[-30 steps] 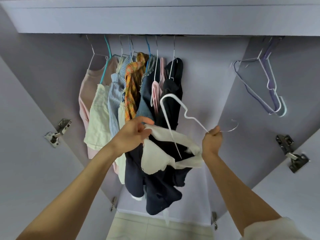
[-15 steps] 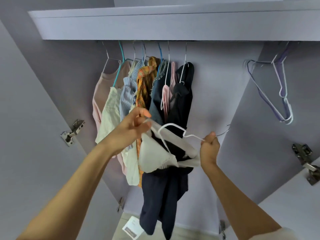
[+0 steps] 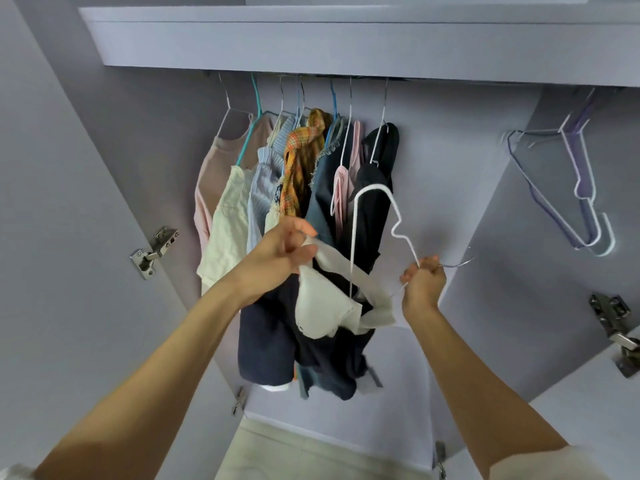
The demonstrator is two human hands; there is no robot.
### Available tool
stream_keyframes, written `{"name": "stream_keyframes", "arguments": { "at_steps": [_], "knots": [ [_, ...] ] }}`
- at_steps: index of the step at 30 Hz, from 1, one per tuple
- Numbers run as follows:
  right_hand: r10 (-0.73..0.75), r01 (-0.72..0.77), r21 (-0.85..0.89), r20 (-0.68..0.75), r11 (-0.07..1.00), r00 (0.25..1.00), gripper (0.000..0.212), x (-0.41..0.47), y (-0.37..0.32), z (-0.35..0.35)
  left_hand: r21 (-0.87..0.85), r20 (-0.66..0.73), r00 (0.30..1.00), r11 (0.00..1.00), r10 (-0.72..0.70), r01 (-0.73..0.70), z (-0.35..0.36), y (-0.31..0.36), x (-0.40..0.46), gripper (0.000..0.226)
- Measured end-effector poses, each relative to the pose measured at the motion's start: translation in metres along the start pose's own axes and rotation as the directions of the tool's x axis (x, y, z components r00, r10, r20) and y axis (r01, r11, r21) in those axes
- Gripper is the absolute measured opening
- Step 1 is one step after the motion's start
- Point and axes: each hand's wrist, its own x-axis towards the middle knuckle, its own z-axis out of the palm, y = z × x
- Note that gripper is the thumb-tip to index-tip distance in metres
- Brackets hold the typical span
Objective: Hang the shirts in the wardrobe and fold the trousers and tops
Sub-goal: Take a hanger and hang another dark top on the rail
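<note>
So both hands are up inside the open wardrobe (image 3: 450,188). The left hand (image 3: 280,252) has its fingers (image 3: 304,230) curled tight around one end of a white top (image 3: 329,306), which sags in front of the dark clothes on the rail. The right hand (image 3: 424,282) grips a white wire hanger (image 3: 374,209) just below its hook, fingers closed round the wire, and the hanger's lower edge runs down into the top. A row of hung clothes (image 3: 294,174) sits at the left of the rail; a few empty hangers (image 3: 585,202) hang well apart on the right.
</note>
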Motion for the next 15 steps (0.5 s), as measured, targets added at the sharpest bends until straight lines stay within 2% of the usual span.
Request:
{"name": "stream_keyframes", "arguments": {
  "at_steps": [4, 8, 10, 12, 14, 15],
  "knots": [
    [0.062, -0.064, 0.015, 0.089, 0.998, 0.994, 0.036, -0.021, 0.013, 0.014, -0.066, 0.044, 0.997, 0.996, 0.069, -0.066, 0.013, 0.021, 0.007, 0.014],
    [0.112, -0.113, -0.007, 0.164, 0.994, 0.98, 0.038, -0.032, 0.025, 0.022, -0.295, 0.041, 0.993, 0.951, 0.113, -0.096, 0.008, 0.037, 0.005, 0.016],
    [0.062, -0.047, -0.096, 0.157, 0.994, 0.986, 0.036, -0.033, 0.027, 0.026, -0.377, 0.047, 0.99, 0.92, 0.131, -0.104, -0.001, 0.043, 0.001, 0.014],
    [-0.055, 0.086, -0.202, 0.152, 0.976, 0.987, 0.033, -0.03, 0.027, 0.025, -0.392, 0.043, 0.991, 0.915, 0.123, -0.096, -0.013, 0.046, -0.005, 0.015],
    [-0.183, 0.225, -0.278, 0.169, 0.934, 0.969, 0.029, -0.026, 0.025, 0.021, -0.322, 0.009, 0.996, 0.943, 0.088, -0.08, -0.026, 0.043, -0.013, 0.02],
    [-0.235, 0.279, -0.313, 0.171, 0.908, 0.957, 0.026, -0.023, 0.022, 0.018, -0.232, -0.022, 0.997, 0.97, 0.069, -0.072, -0.032, 0.04, -0.017, 0.021]
  ]
}}
